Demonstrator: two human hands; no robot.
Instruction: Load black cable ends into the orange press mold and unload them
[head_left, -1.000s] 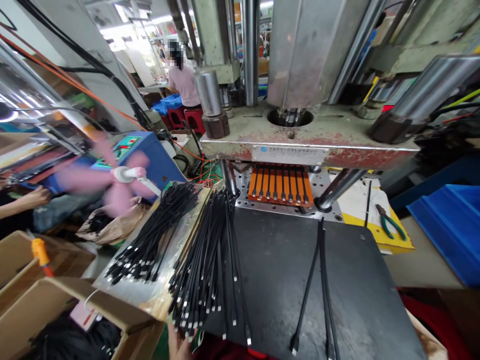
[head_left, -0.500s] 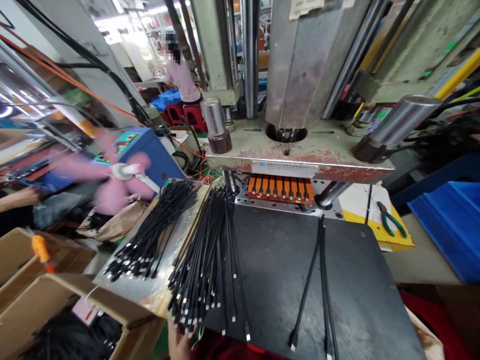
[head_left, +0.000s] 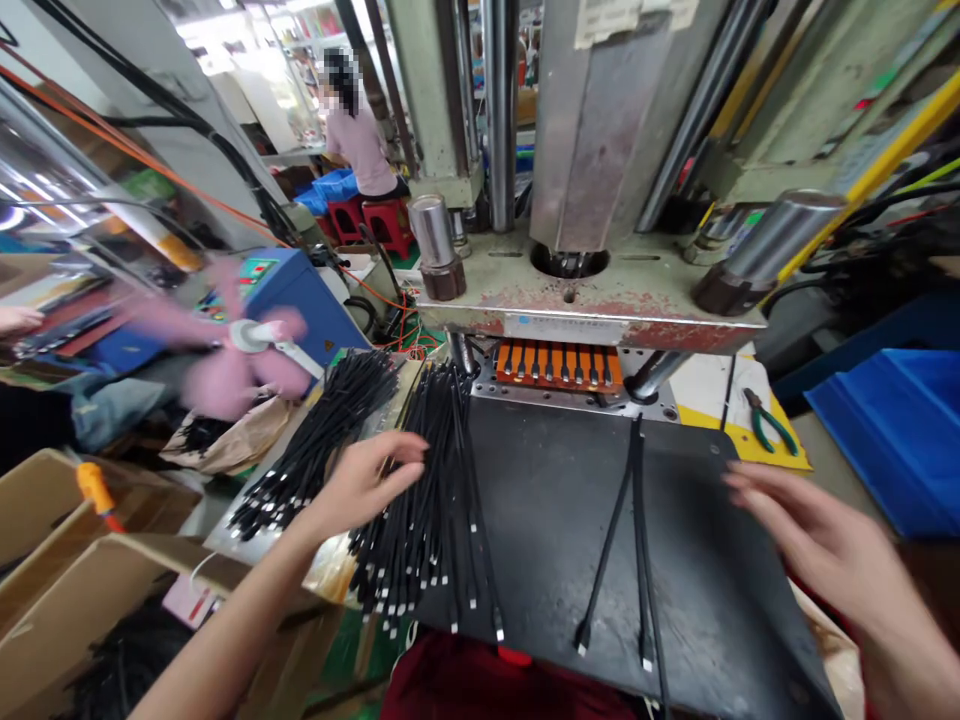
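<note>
My left hand (head_left: 375,478) hovers over a thick bundle of black cables (head_left: 420,530) with metal plug ends, fingers apart and holding nothing. On the other side, my right hand (head_left: 814,530) is above the right edge of the black work plate (head_left: 532,500), open and slightly blurred. Between the hands, a few loose black cables (head_left: 637,540) lie on the plate. Under the press head (head_left: 592,315), several cable ends rest side by side in an orange mould (head_left: 556,366).
A second cable pile (head_left: 315,440) lies farther left, near a spinning pink fan (head_left: 244,340). Cardboard boxes (head_left: 82,600) stand at lower left. Green-handled pliers (head_left: 771,422) and a blue bin (head_left: 892,430) are at right. A person (head_left: 364,140) sits in the background.
My left hand has risen from the lower edge to above the cable bundle. My right hand has come into view at the right. The cables in the mould look the same.
</note>
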